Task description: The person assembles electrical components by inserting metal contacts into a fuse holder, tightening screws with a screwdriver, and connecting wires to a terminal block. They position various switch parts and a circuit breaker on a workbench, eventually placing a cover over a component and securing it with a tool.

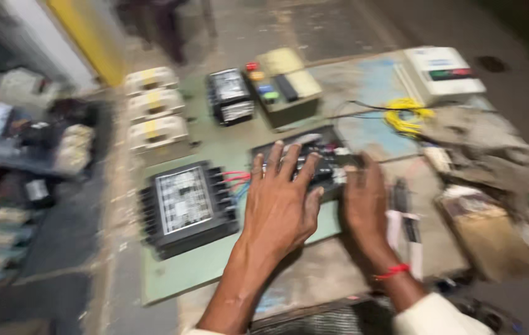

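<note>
Two bare forearms, red thread band (392,272) round the right wrist, pale cuff (429,313) below it

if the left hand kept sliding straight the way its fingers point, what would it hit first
The left hand lies spread, fingers pointing up the green panel onto the black terminal-block component they already seem to touch. Past that, probably the olive box with coloured push buttons, though blur leaves depth unclear.
</note>
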